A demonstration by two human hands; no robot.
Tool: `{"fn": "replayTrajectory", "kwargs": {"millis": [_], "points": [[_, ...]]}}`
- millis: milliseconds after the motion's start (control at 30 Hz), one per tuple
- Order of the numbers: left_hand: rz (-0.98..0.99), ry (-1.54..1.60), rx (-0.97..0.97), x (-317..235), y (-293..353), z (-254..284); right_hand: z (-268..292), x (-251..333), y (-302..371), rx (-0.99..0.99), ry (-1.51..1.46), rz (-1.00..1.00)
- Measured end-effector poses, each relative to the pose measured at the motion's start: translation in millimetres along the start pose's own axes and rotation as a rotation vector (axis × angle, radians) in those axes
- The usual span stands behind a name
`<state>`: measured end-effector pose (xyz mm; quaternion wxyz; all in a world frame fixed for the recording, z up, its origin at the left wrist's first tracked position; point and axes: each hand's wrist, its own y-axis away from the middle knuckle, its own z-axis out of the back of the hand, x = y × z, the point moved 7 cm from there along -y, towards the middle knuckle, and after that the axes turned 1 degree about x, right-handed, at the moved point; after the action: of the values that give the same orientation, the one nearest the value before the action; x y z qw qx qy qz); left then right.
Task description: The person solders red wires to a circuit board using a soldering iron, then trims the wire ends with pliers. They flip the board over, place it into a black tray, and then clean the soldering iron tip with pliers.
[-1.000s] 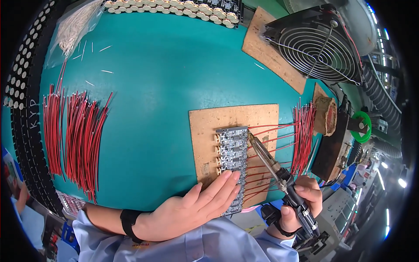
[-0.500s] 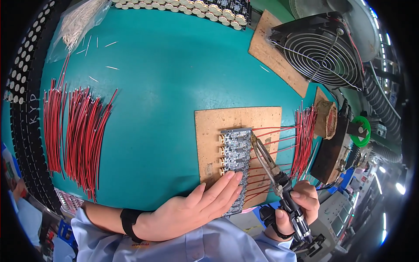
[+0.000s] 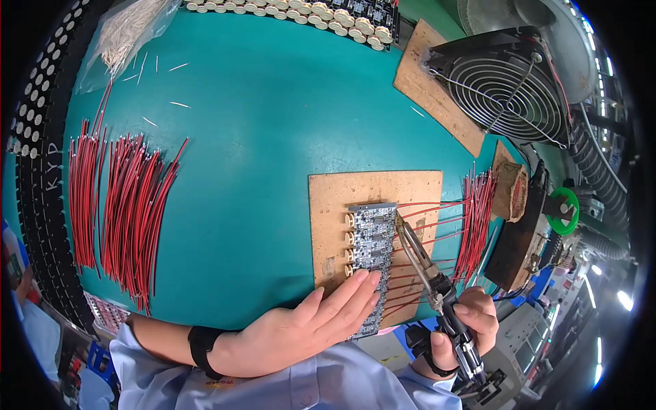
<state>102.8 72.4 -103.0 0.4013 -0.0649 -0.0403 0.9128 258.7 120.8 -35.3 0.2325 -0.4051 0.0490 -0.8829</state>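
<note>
A strip of small circuit boards, with round pale parts along its left edge, lies on a brown board. My left hand rests flat over its near part, fingers stretched out across it and hiding some of it. In the fingers of my right hand is a soldering iron with a thin metal tube along its shaft. Its tip meets the strip's right edge near the far corner, where a red wire starts. Several red wires run from that edge to the right.
Red wire bundles lie at left, another at right. A bag of pale wires sits far left. More boards line the back. A fan stands far right, near a green solder spool.
The whole view has shifted slightly. Both hands keep their grip and place, and the iron's tip stays by the far right corner of the strip.
</note>
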Motion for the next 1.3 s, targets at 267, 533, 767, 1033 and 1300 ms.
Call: {"fn": "replayTrajectory", "kwargs": {"millis": [267,533,767,1033,1300], "points": [[-0.007,0.001,0.007,-0.1,-2.5,0.9,2.1,-1.3,2.9,0.006,0.017,-0.009],[-0.019,-0.002,0.019,-0.7,-2.0,0.3,15.7,-4.5,23.4,-0.276,0.054,-0.151],[-0.006,-0.031,0.017,-2.1,-2.6,-0.1,10.5,-1.0,25.0,-0.070,0.033,-0.044],[-0.016,-0.036,0.028,-1.9,-3.2,-0.5,3.6,-1.8,20.4,-0.035,0.040,-0.056],[-0.007,-0.019,0.032,-2.5,-2.8,-1.3,4.2,-0.8,9.8,0.089,-0.003,-0.020]]}}
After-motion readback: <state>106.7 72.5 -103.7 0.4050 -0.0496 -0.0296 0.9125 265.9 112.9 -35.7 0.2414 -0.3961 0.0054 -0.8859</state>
